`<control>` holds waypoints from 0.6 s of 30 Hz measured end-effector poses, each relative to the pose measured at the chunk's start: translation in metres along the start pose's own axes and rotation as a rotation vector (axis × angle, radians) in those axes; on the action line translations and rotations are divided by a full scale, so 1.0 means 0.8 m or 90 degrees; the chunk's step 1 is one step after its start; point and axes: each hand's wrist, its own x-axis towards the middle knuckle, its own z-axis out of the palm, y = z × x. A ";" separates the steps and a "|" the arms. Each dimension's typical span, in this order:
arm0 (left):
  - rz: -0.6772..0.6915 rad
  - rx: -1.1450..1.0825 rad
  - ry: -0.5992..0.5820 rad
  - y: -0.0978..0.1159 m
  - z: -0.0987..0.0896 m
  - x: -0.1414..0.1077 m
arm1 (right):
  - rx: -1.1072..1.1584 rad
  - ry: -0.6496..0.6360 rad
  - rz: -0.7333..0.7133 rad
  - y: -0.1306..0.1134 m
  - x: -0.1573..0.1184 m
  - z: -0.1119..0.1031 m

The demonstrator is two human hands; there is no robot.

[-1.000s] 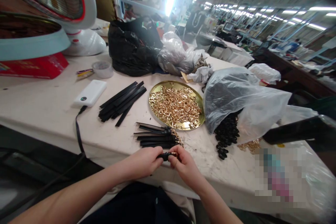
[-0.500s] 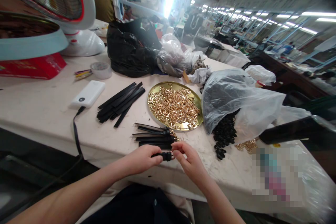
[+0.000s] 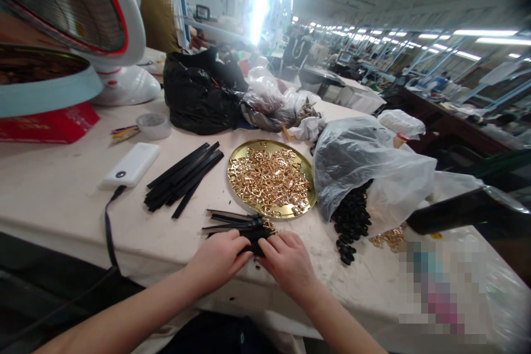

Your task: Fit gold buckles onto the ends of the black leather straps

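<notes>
My left hand (image 3: 219,259) is closed on a black strap (image 3: 252,248) at the table's front edge. Opposite it, my right hand (image 3: 287,261) pinches the same strap near its buckle end. Just beyond my fingers lies a small pile of black straps with gold buckles (image 3: 234,222). Behind that pile is a round gold tray (image 3: 313,199) heaped with gold buckles (image 3: 269,177). To its left rests a stack of plain black strips (image 3: 182,177). My fingers hide most of the held strap.
A white power bank (image 3: 135,165) with a cable and a tape roll (image 3: 153,125) lie left. Black loops (image 3: 352,221) spill from a clear plastic bag (image 3: 373,160) at right. A black bag (image 3: 203,94) and fan (image 3: 128,86) stand behind. A person (image 3: 160,16) sits beyond.
Both hands have moved slightly away from me to the front of the strap pile, with the strap between them. My right fingers have shifted from the buckle onto the strap. The camera view has tilted slightly.
</notes>
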 end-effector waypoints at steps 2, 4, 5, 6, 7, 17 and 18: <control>0.017 0.057 0.079 -0.012 0.004 0.004 | 0.009 0.047 0.037 0.010 -0.002 0.012; 0.028 0.094 0.129 -0.025 0.009 0.009 | 0.044 0.075 0.060 0.016 -0.006 0.027; 0.029 0.111 0.138 -0.030 0.012 0.012 | 0.067 0.081 0.077 0.016 -0.008 0.035; 0.029 0.127 0.136 -0.034 0.015 0.015 | 0.093 0.086 0.100 0.016 -0.010 0.042; 0.030 0.141 0.126 -0.037 0.018 0.018 | 0.120 0.090 0.126 0.014 -0.011 0.050; 0.045 0.151 0.066 -0.037 0.022 0.013 | 0.327 0.273 0.201 0.001 -0.004 0.120; 0.046 0.163 0.053 -0.038 0.015 0.014 | 0.332 0.283 0.219 0.008 -0.004 0.114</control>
